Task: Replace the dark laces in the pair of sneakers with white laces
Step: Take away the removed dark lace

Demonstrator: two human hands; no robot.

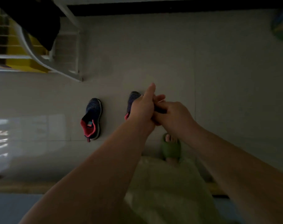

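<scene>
while a white rack (68,46) with a dark cloth (45,21) stands far left, two dark sneakers lie on the pale floor (218,70). the left sneaker (92,118) sits alone, opening up, no lace visible. the right sneaker (134,99) is partly hidden behind the left hand (142,109), thumb raised, fingers curled. the right hand (173,115) touches it, curled around something small and dark; too dim to identify. below, a foot in a green slipper (170,149).

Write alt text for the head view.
Two bare hands, left hand and right hand, meet above a tiled floor, fingers curled around something small and dark that cannot be made out. Two dark sneakers lie below: one sneaker in full view, the other sneaker half hidden behind the left hand.
</scene>
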